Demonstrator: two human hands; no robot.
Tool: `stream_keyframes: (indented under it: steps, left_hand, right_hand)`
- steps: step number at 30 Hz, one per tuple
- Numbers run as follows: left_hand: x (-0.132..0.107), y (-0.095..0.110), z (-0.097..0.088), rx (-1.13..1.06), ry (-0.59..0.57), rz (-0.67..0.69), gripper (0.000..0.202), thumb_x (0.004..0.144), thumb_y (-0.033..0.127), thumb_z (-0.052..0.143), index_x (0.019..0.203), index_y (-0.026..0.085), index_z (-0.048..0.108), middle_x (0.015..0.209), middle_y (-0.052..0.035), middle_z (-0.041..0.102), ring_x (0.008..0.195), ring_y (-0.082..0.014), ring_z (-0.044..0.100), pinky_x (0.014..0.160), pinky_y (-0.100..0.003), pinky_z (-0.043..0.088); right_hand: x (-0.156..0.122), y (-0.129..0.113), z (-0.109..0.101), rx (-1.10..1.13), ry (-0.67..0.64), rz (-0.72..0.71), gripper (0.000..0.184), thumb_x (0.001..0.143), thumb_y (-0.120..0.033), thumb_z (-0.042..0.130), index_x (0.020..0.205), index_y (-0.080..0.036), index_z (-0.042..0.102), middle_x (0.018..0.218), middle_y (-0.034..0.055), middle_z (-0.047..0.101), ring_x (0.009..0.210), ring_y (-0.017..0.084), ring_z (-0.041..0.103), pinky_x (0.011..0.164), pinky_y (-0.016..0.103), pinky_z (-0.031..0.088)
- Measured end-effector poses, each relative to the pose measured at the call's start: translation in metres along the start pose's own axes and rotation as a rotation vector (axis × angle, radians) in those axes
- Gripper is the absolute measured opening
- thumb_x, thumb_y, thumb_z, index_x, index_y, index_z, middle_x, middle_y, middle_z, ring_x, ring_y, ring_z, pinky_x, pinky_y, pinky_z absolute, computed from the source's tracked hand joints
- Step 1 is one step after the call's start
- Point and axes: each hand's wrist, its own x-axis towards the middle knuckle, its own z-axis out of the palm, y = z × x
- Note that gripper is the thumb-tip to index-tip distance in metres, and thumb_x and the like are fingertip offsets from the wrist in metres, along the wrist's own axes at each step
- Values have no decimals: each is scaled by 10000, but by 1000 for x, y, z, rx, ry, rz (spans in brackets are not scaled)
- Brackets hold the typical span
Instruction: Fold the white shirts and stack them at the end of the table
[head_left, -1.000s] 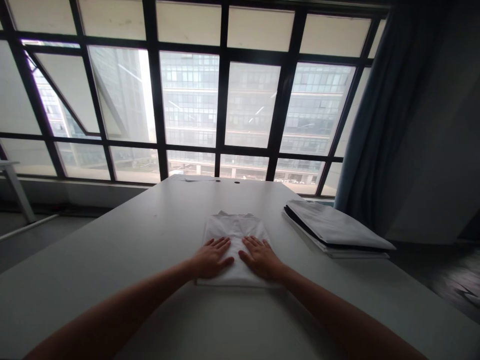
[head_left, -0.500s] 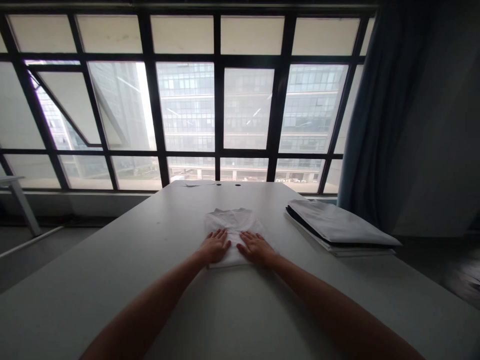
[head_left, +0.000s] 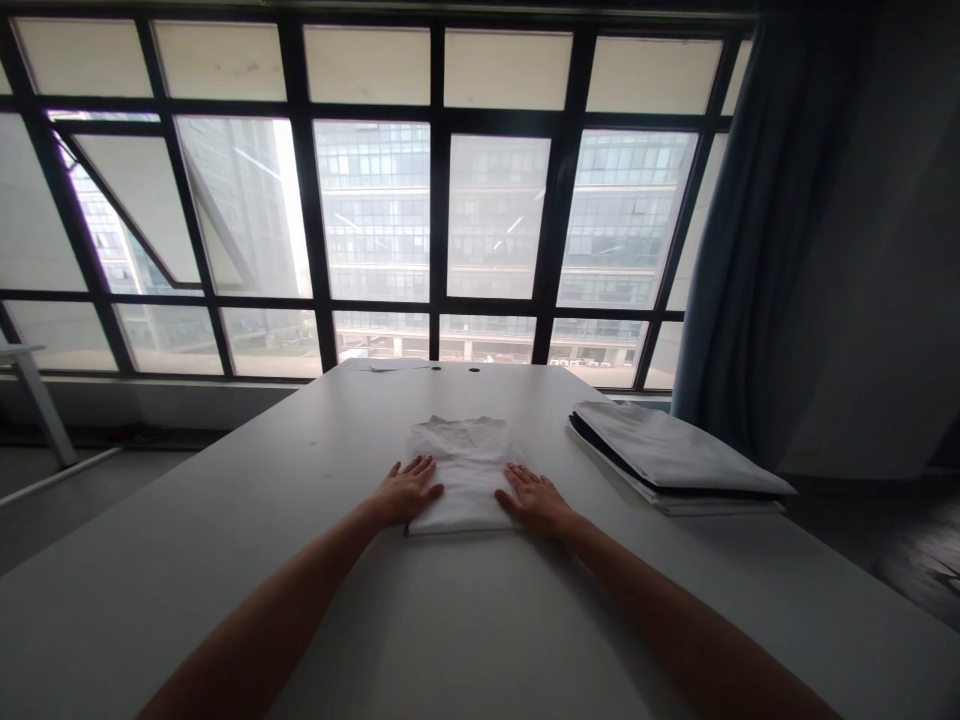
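Note:
A white folded garment [head_left: 466, 490], which looks like a T-shirt with its neckline at the far end, lies on the white table [head_left: 420, 620]. My left hand [head_left: 407, 490] rests flat over its left edge, fingers stretched out and pointing away from me. Over the right edge lies my right hand [head_left: 534, 500], palm down with its fingers extended. Between the two hands the middle of the cloth shows, fairly smooth with faint creases. Neither hand grasps anything.
On the table's right side sits a stack of white folded items [head_left: 675, 450] with a dark layer inside. Thin white sheets [head_left: 386, 365] lie at the far end, near two dark round holes. Beyond are windows and a blue curtain [head_left: 727, 300].
My hands have slid apart over the garment, the left one to the left and the right one to the right. The cloth between them looks smoother and more of it shows.

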Motion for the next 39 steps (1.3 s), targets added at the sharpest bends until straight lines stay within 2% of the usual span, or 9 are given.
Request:
stream_keyframes:
  steps: [6, 9, 12, 16, 22, 26, 30, 36, 39]
  left_hand:
    - [-8, -8, -20, 118, 216, -158, 439, 975, 375, 337, 1310, 223, 577, 1531, -93, 379, 1448, -273, 261, 1168, -537, 132]
    - [-16, 17, -16, 56, 271, -151, 454, 999, 370, 269, 1281, 217, 589, 1494, -99, 441, 1418, -259, 331, 1159, -526, 198]
    - [-21, 42, -5, -25, 171, -63, 520, 1004, 462, 243, 1375, 196, 490, 1520, -119, 396, 1429, -265, 306, 1152, -530, 227]
    - [-24, 49, 2, -76, 45, -60, 568, 1005, 481, 228, 1449, 166, 391, 1570, -130, 290, 1464, -261, 219, 1170, -515, 186]
    - [-24, 45, -2, -85, 29, -57, 586, 999, 496, 223, 1466, 171, 367, 1580, -117, 268, 1472, -250, 192, 1178, -510, 155]
    - [-25, 45, -2, -90, 39, -51, 594, 991, 500, 236, 1461, 165, 377, 1578, -118, 272, 1470, -258, 198, 1176, -515, 163]
    - [-24, 43, 1, -101, 52, -51, 590, 987, 501, 248, 1457, 172, 382, 1574, -115, 284, 1466, -259, 211, 1175, -516, 164]
    - [-25, 40, 2, -102, 51, -56, 604, 985, 528, 223, 1463, 190, 370, 1578, -118, 275, 1471, -254, 194, 1176, -511, 146]
    - [-30, 42, 1, -106, 23, -26, 636, 978, 541, 229, 1480, 173, 355, 1589, -122, 236, 1477, -282, 162, 1171, -540, 127]
  right_hand:
    - [-48, -49, -21, 30, 89, -217, 669, 927, -679, 290, 1231, -208, 655, 1176, 140, 685, 1071, 291, 628, 942, 406, 428]
    - [-58, -68, -16, 166, 114, -437, 539, 926, -632, 389, 1169, -248, 678, 1059, 78, 729, 950, 233, 665, 884, 344, 461]
    - [-43, -63, -2, 161, 135, -574, 551, 929, -582, 423, 1319, -231, 590, 1346, 89, 597, 1242, 252, 527, 1060, 364, 358]
    - [-2, -14, 9, 59, 47, -291, 678, 964, -586, 282, 1490, -170, 382, 1571, 96, 299, 1451, 253, 244, 1182, 441, 148]
    - [24, 65, 5, -34, 39, 238, 693, 988, -548, 164, 1534, -131, 258, 1605, 104, 186, 1482, 249, 136, 1179, 520, 78]
    - [21, 55, 9, -72, 174, 111, 645, 993, -498, 202, 1532, -150, 269, 1599, 109, 209, 1483, 228, 136, 1180, 499, 67]
    - [25, 31, 17, -16, 90, -171, 689, 971, -583, 228, 1531, -186, 280, 1600, 82, 220, 1479, 204, 155, 1183, 434, 116]
    - [33, 63, 11, -24, 30, 285, 695, 987, -550, 110, 1536, -149, 257, 1602, 109, 200, 1477, 254, 162, 1167, 530, 120]
    - [27, 55, 7, -71, 186, 268, 653, 1003, -501, 136, 1524, -138, 288, 1594, 125, 223, 1478, 241, 159, 1170, 514, 108]
